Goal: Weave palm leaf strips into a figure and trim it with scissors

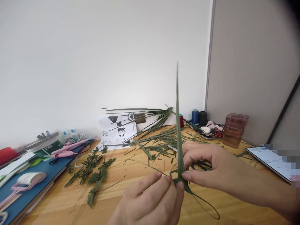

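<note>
A long green palm leaf strip [179, 131] stands upright between my hands, its thin tip pointing up. At its base is a small folded knot of leaf, and a thin strand loops away from it to the lower right. My left hand [152, 200] pinches this folded base, fingertips pressed together. From the right, my right hand [206, 164] closes thumb and fingers on the strip just above the base. Woven leaf pieces [99, 172] lie on the wooden table [112, 200] to the left of my hands.
Loose leaf cuttings [161, 140] and a palm frond [161, 115] lie behind my hands, beside printed drawings [119, 132]. A tinted container of liquid [234, 131], thread spools [195, 117] and a phone [269, 161] are rightward. Pink glue gun [67, 148] and blue folder [55, 173] lie left.
</note>
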`<state>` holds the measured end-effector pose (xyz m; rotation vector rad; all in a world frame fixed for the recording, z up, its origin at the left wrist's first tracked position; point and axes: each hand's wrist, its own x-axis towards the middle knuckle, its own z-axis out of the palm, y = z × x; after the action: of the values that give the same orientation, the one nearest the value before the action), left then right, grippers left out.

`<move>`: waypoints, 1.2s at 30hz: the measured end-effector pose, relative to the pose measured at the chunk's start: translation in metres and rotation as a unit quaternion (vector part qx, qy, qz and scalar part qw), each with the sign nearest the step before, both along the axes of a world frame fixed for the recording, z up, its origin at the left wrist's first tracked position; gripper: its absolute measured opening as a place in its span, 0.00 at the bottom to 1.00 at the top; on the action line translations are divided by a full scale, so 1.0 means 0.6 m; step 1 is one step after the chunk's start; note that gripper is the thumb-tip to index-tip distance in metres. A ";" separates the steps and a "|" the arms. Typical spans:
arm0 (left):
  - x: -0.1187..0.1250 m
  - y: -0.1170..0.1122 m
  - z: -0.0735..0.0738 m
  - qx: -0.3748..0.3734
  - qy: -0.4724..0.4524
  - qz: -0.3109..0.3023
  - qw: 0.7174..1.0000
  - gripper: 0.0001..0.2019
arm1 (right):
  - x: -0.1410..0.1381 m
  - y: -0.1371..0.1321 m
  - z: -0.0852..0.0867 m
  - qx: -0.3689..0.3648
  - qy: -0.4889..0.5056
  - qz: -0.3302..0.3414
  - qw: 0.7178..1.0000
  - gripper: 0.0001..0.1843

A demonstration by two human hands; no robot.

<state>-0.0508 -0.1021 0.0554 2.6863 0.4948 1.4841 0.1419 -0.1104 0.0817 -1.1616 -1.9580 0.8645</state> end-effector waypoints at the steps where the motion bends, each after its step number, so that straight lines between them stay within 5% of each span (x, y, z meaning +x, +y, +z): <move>1: 0.000 0.004 -0.003 0.095 0.057 0.011 0.994 0.13 | 0.003 0.001 0.002 0.016 -0.026 0.003 1.000 0.04; 3: 0.000 0.013 -0.012 0.246 0.137 0.044 0.959 0.12 | 0.009 0.005 0.006 0.023 -0.068 0.023 0.997 0.03; 5: 0.003 0.020 -0.018 0.275 0.141 0.057 0.949 0.11 | 0.013 0.009 0.007 0.021 -0.089 0.048 0.995 0.03; 15: 0.034 0.042 -0.023 0.120 0.059 0.000 0.991 0.05 | 0.022 0.023 -0.007 -0.051 -0.063 0.078 0.994 0.05; 23: 0.015 0.049 -0.026 0.193 0.077 -0.026 0.978 0.06 | 0.028 0.025 -0.015 -0.132 -0.051 0.099 0.985 0.08; 31: 0.033 0.058 -0.038 0.149 0.074 -0.019 0.986 0.04 | 0.012 0.012 -0.038 -0.006 -0.093 -0.001 0.996 0.07; 36: 0.027 0.057 -0.040 0.025 0.129 -0.041 0.990 0.09 | 0.003 0.005 -0.046 0.063 -0.121 -0.034 0.990 0.05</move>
<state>-0.0345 -0.0679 0.0315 2.9158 0.3550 1.1501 0.1438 -0.1075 0.0544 -1.3011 -2.1187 0.5766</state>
